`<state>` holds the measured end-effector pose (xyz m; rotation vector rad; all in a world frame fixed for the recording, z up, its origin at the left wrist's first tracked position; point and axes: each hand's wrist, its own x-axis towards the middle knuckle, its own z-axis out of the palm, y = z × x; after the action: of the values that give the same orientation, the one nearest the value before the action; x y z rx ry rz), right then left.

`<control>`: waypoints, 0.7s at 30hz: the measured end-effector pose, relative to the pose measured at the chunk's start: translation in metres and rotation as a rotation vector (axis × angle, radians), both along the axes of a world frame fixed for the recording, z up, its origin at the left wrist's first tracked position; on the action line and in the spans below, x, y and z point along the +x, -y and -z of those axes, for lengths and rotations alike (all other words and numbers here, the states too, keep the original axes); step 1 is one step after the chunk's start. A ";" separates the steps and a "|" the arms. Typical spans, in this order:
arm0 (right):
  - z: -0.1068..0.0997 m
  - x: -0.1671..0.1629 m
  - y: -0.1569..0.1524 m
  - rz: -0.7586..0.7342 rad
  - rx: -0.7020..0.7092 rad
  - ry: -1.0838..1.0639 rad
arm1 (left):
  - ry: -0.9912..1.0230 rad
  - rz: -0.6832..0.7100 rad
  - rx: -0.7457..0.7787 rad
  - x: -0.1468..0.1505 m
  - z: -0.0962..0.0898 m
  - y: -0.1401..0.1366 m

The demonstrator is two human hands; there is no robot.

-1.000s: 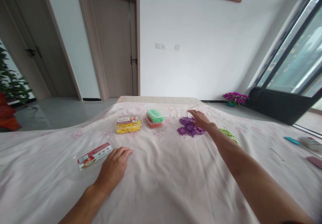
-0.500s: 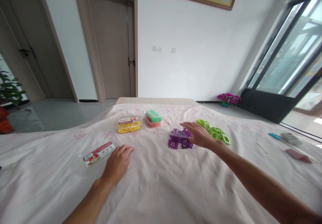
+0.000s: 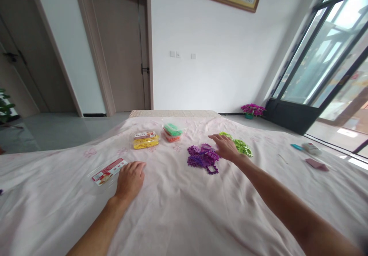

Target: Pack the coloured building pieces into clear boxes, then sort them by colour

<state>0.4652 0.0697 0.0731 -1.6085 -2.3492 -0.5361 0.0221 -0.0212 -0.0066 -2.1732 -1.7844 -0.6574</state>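
Right grip (image 3: 227, 147) sits between purple pieces (image 3: 202, 158) at its left and green pieces (image 3: 243, 147) at its right, cannot tell if holding; left grip (image 3: 130, 179) lies palm-down, unclenched, label (image 3: 107, 172) at its left.

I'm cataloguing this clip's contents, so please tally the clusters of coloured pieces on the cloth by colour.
Purple cluster: 1
Lime-green cluster: 1
Yellow cluster: 1
Mint-green cluster: 1
Orange-red cluster: 1
Total: 5
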 end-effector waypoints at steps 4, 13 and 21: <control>-0.015 0.009 0.001 0.048 0.049 -0.118 | -0.054 -0.041 -0.013 -0.009 -0.004 0.004; -0.002 0.033 -0.051 -0.028 0.010 -0.150 | -0.072 -0.049 0.006 -0.014 0.001 0.003; -0.001 0.025 -0.042 0.021 -0.088 -0.028 | -0.030 -0.025 0.029 -0.017 0.003 -0.001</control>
<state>0.4905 0.1121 0.0739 -1.6687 -2.3687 -0.4169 0.0052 -0.0201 -0.0096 -2.1267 -1.7732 -0.6371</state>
